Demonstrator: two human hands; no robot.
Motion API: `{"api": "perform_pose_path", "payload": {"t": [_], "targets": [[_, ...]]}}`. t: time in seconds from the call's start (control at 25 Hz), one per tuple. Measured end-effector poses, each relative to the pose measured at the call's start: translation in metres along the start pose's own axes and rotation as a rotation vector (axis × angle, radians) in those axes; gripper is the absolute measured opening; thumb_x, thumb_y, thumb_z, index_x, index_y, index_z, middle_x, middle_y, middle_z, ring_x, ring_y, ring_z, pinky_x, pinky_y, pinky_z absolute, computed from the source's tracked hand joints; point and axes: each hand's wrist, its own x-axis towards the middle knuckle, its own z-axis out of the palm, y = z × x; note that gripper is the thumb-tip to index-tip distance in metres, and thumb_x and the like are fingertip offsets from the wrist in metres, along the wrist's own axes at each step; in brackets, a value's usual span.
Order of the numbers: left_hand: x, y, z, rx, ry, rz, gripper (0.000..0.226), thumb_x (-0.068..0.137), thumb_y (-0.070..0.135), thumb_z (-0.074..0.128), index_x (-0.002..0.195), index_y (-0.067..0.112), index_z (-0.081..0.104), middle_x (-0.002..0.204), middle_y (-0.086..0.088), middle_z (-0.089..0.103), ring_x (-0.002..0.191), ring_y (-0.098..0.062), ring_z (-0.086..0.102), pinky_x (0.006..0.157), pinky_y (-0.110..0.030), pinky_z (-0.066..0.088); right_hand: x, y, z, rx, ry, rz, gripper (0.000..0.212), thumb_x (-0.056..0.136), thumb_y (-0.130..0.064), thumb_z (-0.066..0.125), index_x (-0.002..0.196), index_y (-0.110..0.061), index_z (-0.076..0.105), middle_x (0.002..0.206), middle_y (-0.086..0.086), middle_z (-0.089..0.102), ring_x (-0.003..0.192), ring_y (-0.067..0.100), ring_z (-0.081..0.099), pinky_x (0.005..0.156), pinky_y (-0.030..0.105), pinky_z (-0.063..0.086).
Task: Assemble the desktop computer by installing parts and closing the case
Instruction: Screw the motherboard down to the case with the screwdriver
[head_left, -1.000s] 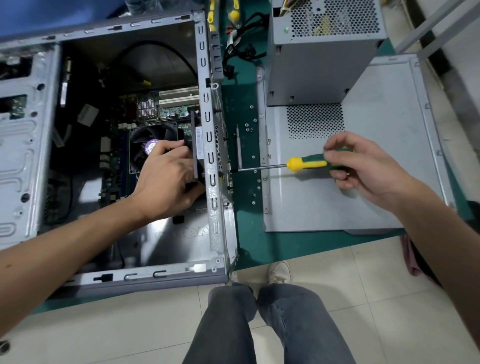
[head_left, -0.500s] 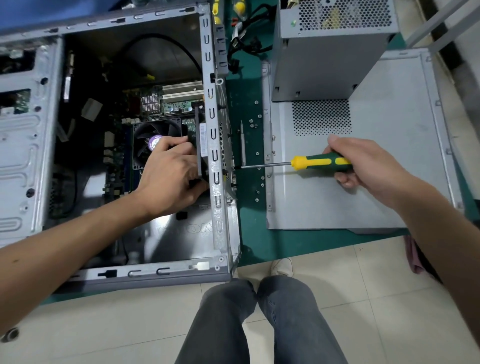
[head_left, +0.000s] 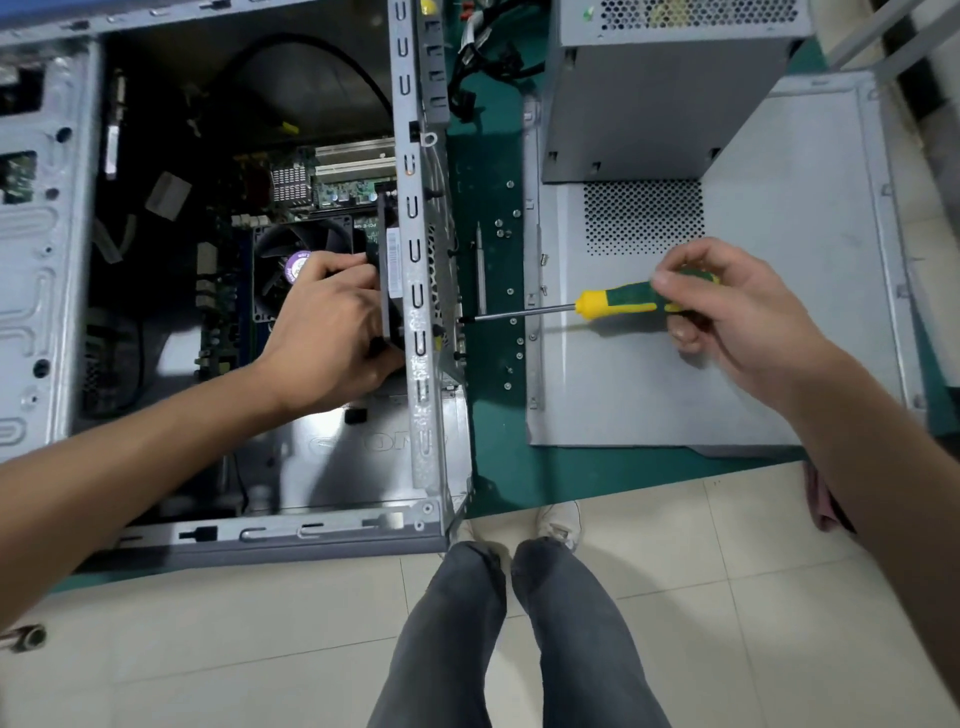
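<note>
Green-yellow screwdriver (head_left: 618, 303) in right hand (head_left: 737, 317) (tip at case (head_left: 418, 322))

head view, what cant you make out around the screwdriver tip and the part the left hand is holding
- Screw under the screwdriver tip: too small, lost against the case rear panel.
- Expansion card: largely covered by the left hand and the panel.
- Power supply: top cut off by the frame edge.

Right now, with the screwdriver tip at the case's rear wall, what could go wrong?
The screwdriver tip could slip off the screw. The left hand grips the card just inside the case, so a skid might jab the fingers. Loose screws on the mat could scatter.
</note>
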Motion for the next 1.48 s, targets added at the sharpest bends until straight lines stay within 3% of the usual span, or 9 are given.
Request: {"api": "perform_pose_path", "payload": {"t": [0.12, 0.28, 0.44, 0.6, 0.72, 0.88, 1.2, 1.36, 1.48], "targets": [[0.006, 0.000, -0.006, -0.033, -0.035, 0.028, 0.028, 0.079, 0.026, 0.053, 0.054, 0.014, 0.059, 0.058, -0.001, 0.057, 0.072, -0.016, 0.045, 0.080, -0.033, 0.026, 0.001, 0.001, 0.003, -0.207, 0.035, 0.057, 0.039, 0.087, -0.055, 0.062, 0.083, -0.016, 0.062, 0.064, 0.004, 0.057, 0.049, 0.015, 0.042, 0.046, 0.026, 0.031], [0.014, 0.001, -0.013, -0.095, -0.102, 0.047, 0.005, 0.064, 0.015, 0.065, 0.059, 0.014, 0.064, 0.066, -0.004, 0.063, 0.077, -0.016, 0.043, 0.081, -0.035, 0.025, 0.002, -0.006, -0.002, 0.082, -0.063, 0.061, 0.007, 0.083, -0.024, 0.066, 0.088, -0.022, 0.063, 0.077, 0.000, 0.054, 0.054, 0.014, 0.043, 0.043, 0.023, 0.029], [0.010, -0.001, -0.009, -0.074, -0.106, 0.007, 0.011, 0.063, 0.016, 0.066, 0.056, 0.008, 0.065, 0.068, -0.007, 0.065, 0.080, -0.015, 0.044, 0.084, -0.033, 0.025, 0.004, -0.001, 0.000, -0.246, -0.020, 0.051, 0.038, 0.089, -0.053, 0.059, 0.081, -0.017, 0.065, 0.065, 0.007, 0.060, 0.051, 0.017, 0.042, 0.043, 0.024, 0.030], [0.009, -0.001, -0.007, -0.070, -0.086, -0.005, 0.022, 0.070, 0.022, 0.060, 0.054, 0.007, 0.063, 0.065, -0.007, 0.063, 0.078, -0.017, 0.047, 0.083, -0.032, 0.026, 0.005, -0.002, -0.006, 0.045, -0.089, 0.068, 0.008, 0.081, -0.026, 0.068, 0.086, -0.023, 0.063, 0.076, 0.002, 0.055, 0.055, 0.016, 0.044, 0.044, 0.026, 0.031], [0.011, 0.002, -0.008, -0.097, -0.084, -0.011, 0.021, 0.071, 0.021, 0.059, 0.054, 0.010, 0.061, 0.064, -0.007, 0.061, 0.075, -0.015, 0.042, 0.080, -0.030, 0.024, 0.003, 0.004, -0.003, -0.214, -0.028, 0.059, 0.031, 0.084, -0.054, 0.063, 0.080, -0.023, 0.064, 0.067, 0.005, 0.063, 0.048, 0.017, 0.042, 0.043, 0.025, 0.029], [0.011, 0.004, -0.012, -0.117, -0.097, -0.046, 0.013, 0.065, 0.014, 0.062, 0.053, 0.013, 0.056, 0.063, -0.004, 0.059, 0.072, -0.013, 0.040, 0.081, -0.025, 0.019, 0.000, 0.003, -0.007, 0.045, -0.115, 0.100, 0.010, 0.081, -0.022, 0.067, 0.087, -0.023, 0.060, 0.077, 0.003, 0.055, 0.054, 0.015, 0.042, 0.044, 0.026, 0.028], [0.010, 0.003, -0.011, -0.105, -0.095, -0.040, 0.015, 0.066, 0.016, 0.063, 0.053, 0.009, 0.061, 0.065, -0.003, 0.061, 0.076, -0.013, 0.041, 0.079, -0.023, 0.018, 0.003, -0.002, -0.005, 0.035, -0.104, 0.048, 0.010, 0.084, -0.019, 0.067, 0.088, -0.024, 0.059, 0.077, 0.002, 0.050, 0.054, 0.013, 0.041, 0.043, 0.025, 0.031], [0.010, 0.001, -0.010, -0.091, -0.105, -0.038, 0.013, 0.065, 0.016, 0.064, 0.054, 0.009, 0.061, 0.064, -0.004, 0.062, 0.076, -0.012, 0.041, 0.081, -0.022, 0.017, 0.001, -0.001, -0.001, -0.263, -0.016, 0.051, 0.035, 0.092, -0.049, 0.059, 0.081, -0.016, 0.058, 0.065, 0.005, 0.060, 0.047, 0.015, 0.042, 0.044, 0.026, 0.029], [0.010, 0.000, -0.010, -0.092, -0.102, -0.026, 0.013, 0.064, 0.016, 0.066, 0.053, 0.010, 0.062, 0.066, -0.002, 0.062, 0.076, -0.012, 0.041, 0.081, -0.022, 0.017, 0.001, -0.003, -0.008, 0.053, -0.104, 0.096, 0.004, 0.089, -0.019, 0.061, 0.090, -0.021, 0.057, 0.079, 0.002, 0.058, 0.058, 0.016, 0.049, 0.045, 0.025, 0.036]]}}
